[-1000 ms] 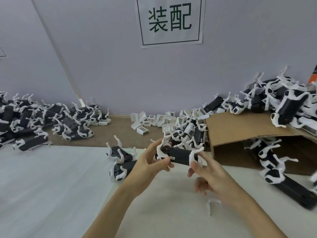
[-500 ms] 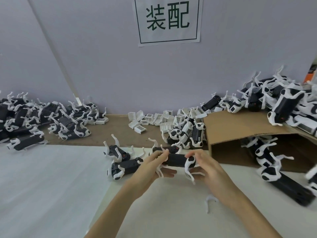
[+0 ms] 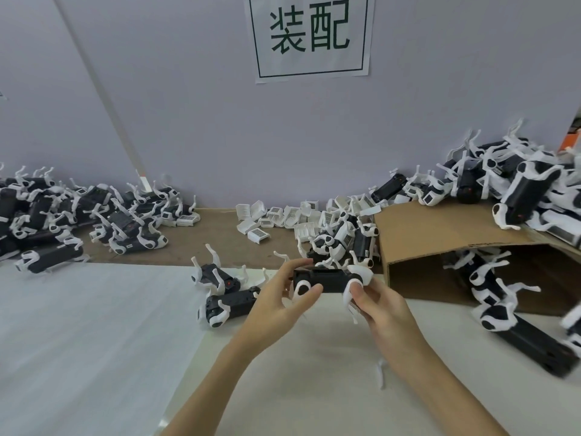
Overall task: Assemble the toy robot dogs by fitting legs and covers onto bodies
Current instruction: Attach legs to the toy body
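A black toy dog body [image 3: 327,280] with white legs hangs above the white mat, held between both hands. My left hand [image 3: 279,302] grips its left end, thumb on a white leg joint and fingers over the top. My right hand [image 3: 382,306] pinches the white leg [image 3: 350,294] at the body's right end. Two other dog bodies [image 3: 220,291] with legs lie on the mat just left of my left hand. A loose white leg [image 3: 381,371] lies on the mat under my right forearm.
Piles of assembled dogs [image 3: 63,215] fill the far left and the far right [image 3: 509,190]. White covers [image 3: 283,215] are scattered along the wall. An open cardboard box [image 3: 440,234] lies on its side at right, with more dogs [image 3: 503,309] in front of it.
Both hands have lowered the dog body and turned it over, so its legs now point down instead of up. My right hand has closed onto the right leg.
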### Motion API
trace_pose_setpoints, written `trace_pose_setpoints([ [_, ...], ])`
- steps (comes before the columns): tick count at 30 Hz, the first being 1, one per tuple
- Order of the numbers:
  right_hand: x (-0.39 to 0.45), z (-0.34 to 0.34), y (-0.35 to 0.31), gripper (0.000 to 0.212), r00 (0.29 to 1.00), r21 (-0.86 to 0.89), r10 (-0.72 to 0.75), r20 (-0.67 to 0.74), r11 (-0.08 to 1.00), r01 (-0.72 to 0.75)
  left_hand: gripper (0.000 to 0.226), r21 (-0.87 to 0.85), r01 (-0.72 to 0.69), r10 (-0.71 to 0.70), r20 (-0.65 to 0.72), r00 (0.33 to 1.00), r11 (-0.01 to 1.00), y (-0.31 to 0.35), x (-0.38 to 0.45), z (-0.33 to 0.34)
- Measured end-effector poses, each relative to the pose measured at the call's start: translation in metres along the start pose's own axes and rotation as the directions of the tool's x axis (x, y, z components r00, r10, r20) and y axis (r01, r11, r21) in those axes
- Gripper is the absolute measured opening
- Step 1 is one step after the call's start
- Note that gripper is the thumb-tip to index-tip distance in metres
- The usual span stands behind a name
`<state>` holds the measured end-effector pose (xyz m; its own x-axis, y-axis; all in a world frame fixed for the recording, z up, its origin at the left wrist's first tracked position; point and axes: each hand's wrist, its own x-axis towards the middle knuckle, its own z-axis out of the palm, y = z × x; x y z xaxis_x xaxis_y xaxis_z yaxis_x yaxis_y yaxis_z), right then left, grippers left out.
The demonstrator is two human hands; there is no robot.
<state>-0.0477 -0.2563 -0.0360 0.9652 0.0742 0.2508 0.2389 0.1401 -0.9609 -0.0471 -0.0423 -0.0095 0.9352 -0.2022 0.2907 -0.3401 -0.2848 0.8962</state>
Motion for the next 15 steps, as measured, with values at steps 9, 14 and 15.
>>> trace_pose_setpoints([
  [9,-0.004,-0.001,-0.014,0.049,0.973,0.259,0.121,0.194,0.951,-0.170,0.052,-0.476,0.357,-0.250,0.275,0.928,0.803,0.008,-0.005,0.009],
  [14,-0.007,0.005,-0.016,0.050,0.954,0.340,0.084,0.287,0.922,-0.184,0.061,-0.549,0.493,-0.350,0.350,0.869,0.675,0.006,-0.003,0.022],
  [15,-0.007,0.006,-0.016,0.051,0.951,0.364,0.075,0.299,0.913,-0.186,0.061,-0.571,0.506,-0.366,0.351,0.862,0.646,0.005,-0.003,0.023],
])
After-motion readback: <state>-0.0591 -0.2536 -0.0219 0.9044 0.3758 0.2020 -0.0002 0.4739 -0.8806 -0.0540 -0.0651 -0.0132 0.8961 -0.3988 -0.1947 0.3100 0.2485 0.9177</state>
